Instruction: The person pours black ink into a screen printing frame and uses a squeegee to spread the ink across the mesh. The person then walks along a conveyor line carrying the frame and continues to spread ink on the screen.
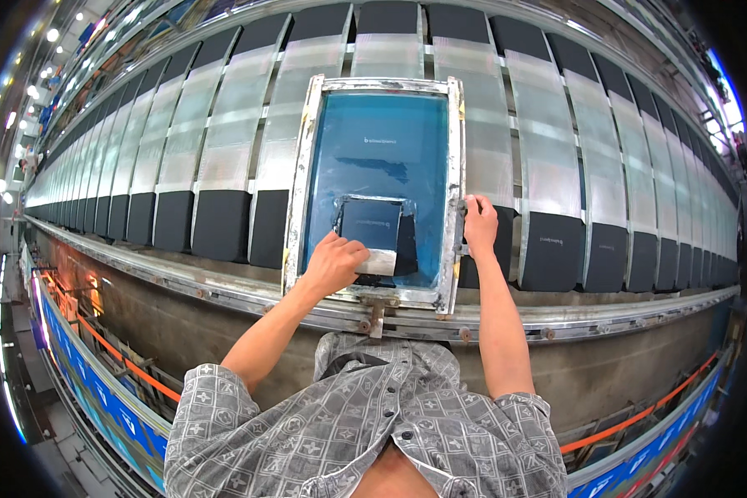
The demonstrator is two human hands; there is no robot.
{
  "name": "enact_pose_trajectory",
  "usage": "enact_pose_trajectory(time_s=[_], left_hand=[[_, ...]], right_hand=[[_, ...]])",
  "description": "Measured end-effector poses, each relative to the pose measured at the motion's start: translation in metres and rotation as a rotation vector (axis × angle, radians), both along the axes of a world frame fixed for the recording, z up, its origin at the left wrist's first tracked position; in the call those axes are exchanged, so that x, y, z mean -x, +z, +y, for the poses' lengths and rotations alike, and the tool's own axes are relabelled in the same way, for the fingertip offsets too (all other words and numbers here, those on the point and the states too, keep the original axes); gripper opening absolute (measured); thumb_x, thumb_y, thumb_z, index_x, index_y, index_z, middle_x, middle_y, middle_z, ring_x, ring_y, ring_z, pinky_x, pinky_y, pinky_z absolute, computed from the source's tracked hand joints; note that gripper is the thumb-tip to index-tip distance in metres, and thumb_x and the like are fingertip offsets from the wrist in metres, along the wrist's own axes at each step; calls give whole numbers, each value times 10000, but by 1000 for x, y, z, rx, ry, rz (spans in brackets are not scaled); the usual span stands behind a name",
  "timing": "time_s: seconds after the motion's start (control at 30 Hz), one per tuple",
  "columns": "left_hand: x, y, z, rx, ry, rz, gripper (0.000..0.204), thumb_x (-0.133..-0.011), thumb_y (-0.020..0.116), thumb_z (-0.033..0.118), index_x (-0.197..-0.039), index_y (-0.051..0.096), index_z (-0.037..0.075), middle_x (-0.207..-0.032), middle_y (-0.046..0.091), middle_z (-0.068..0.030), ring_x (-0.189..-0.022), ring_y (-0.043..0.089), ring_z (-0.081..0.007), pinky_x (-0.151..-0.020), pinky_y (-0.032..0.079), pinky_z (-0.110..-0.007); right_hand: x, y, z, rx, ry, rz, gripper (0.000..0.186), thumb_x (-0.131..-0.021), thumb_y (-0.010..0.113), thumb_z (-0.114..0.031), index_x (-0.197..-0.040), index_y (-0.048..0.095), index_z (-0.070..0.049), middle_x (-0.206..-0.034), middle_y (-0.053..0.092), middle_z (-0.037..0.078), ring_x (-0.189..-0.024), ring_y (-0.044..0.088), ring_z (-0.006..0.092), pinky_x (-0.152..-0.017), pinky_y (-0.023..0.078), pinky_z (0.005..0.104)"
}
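A silk-screen printing frame (456,124) with blue mesh (373,116) lies over the row of pallets in front of me. Tape edges a rectangular window in the lower part of the mesh, with dark ink (406,249) along its right side. My left hand (336,262) is over the window's lower left corner, fingers curled down; what they hold is hidden. A pale strip (380,263) shows beside its fingertips. My right hand (480,226) is closed on the frame's right edge, about halfway down.
Long pallets (224,158) stand side by side to the left and right, each with dark fabric at both ends and a pale middle. A metal rail (548,325) runs between me and them. Orange bars (124,357) and blue panels (100,390) are lower down at the sides.
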State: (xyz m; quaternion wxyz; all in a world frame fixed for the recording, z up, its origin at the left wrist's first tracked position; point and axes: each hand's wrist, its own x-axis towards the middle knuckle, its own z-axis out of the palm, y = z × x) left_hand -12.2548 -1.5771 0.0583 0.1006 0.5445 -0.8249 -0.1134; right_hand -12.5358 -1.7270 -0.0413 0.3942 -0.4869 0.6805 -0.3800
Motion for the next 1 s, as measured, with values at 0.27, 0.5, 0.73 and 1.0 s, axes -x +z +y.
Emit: enact_pose_trajectory(time_s=[0.27, 0.5, 0.73, 1.0], left_hand=[[-9, 15, -67, -156, 25, -10, 249, -648, 787, 150, -894, 741, 146, -860, 716, -50, -806, 665, -289, -780, 478, -415], [-11, 2, -87, 2, 66, -4, 371, -633, 728, 32, -989, 734, 133, -995, 709, -49, -905, 649, -288, -788, 469, -421], [10, -1, 31, 156, 93, 17, 466, -587, 680, -5, -1044, 647, 78, -1028, 665, -31, -887, 599, -221, -781, 438, -360], [-89, 19, 35, 12, 126, -16, 467, -576, 762, 60, -1035, 702, 126, -1059, 679, 8, -949, 611, -200, -841, 421, -365]], right_hand=[[7, 2, -5, -87, 18, -18, 280, -934, 592, -296, -1030, 693, -53, -835, 644, 94, -768, 597, 205, -715, 449, 338], [2, 4, -10, -111, 24, -41, 298, -927, 603, -306, -1045, 686, -45, -923, 699, 145, -871, 659, 276, -809, 483, 368], [-6, 34, -18, -104, 14, 31, 282, -927, 596, -304, -1019, 704, -61, -924, 714, 148, -871, 678, 276, -794, 500, 382], [-105, 25, 15, 44, 43, -53, 244, -942, 601, -257, -976, 692, -32, -858, 691, 111, -803, 638, 217, -761, 487, 354]])
